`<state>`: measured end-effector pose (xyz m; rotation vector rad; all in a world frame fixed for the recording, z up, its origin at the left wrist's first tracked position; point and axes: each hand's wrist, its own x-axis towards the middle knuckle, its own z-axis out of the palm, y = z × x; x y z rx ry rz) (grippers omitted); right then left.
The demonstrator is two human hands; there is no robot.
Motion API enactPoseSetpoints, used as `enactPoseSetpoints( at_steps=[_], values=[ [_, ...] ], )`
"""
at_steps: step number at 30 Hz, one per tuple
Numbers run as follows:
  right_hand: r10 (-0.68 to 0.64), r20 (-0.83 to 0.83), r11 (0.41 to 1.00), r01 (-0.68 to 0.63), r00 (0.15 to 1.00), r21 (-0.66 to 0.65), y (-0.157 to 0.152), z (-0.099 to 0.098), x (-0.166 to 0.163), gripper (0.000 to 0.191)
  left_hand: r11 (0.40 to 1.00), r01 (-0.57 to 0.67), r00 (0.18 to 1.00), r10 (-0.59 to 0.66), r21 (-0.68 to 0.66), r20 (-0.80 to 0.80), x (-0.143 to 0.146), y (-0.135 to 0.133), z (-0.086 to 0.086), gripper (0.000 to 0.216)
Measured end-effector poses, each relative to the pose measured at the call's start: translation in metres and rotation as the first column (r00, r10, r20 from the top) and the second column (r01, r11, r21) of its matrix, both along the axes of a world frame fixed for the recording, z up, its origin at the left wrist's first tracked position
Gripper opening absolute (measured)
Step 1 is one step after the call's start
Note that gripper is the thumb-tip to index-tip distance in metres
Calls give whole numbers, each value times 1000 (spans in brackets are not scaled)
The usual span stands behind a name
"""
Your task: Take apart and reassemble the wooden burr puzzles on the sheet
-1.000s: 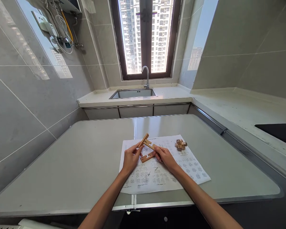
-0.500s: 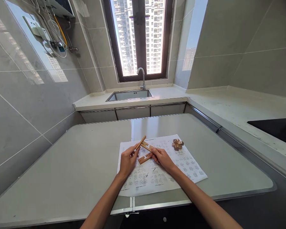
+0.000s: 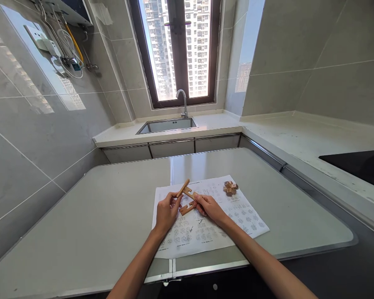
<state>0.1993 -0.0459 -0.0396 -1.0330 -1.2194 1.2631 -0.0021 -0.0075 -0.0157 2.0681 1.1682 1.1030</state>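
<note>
My left hand [image 3: 167, 211] pinches a flat wooden puzzle piece [image 3: 183, 187], which tilts up and to the right. My right hand [image 3: 208, 207] grips the lower right end of a notched wooden puzzle piece [image 3: 189, 192]. The far end of that piece meets the left one, and I cannot tell whether they interlock. Below them a third notched wooden piece [image 3: 187, 209] lies on the printed sheet [image 3: 199, 249], its right end beside my right fingers. The sheet carries rows of small diagrams.
An assembled wooden burr puzzle [image 3: 230, 188] sits on the sheet's upper right. The pale folding table [image 3: 106, 224] has a metal seam down its middle. Behind it are a counter with a sink [image 3: 168, 124] and a faucet [image 3: 183, 101]. A black cooktop [image 3: 361, 166] is at right.
The whole view has shifted slightly. Both hands keep their holds on the wooden pieces, which look almost unchanged in position against each other.
</note>
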Motion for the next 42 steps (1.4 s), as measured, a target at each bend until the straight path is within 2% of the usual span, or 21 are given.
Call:
enactPoseSetpoints(
  at_steps=[10,19,25,30,35,42],
  values=[
    [60,44,998,-61,997,28,-6,6,0,55,997,80,997,-80,4,22,-3,1,1,23],
    [20,45,1000,-20,999,10,-6,4,1,56,999,19,1000,-19,29,-1,0,-3,-3,26],
    [67,50,998,-67,997,12,-4,-1,3,57,994,104,994,-102,-33,39,-2,-2,-1,28],
    [28,96,999,-32,995,40,-2,0,1,59,987,161,984,-160,7,-81,6,-10,-5,25],
    [56,23,998,-56,998,1,-1,0,0,56,991,111,989,-104,68,-102,14,-15,-8,23],
    [126,109,984,-138,986,110,-10,4,-1,44,983,43,982,-8,179,-187,8,-12,-11,24]
  ],
)
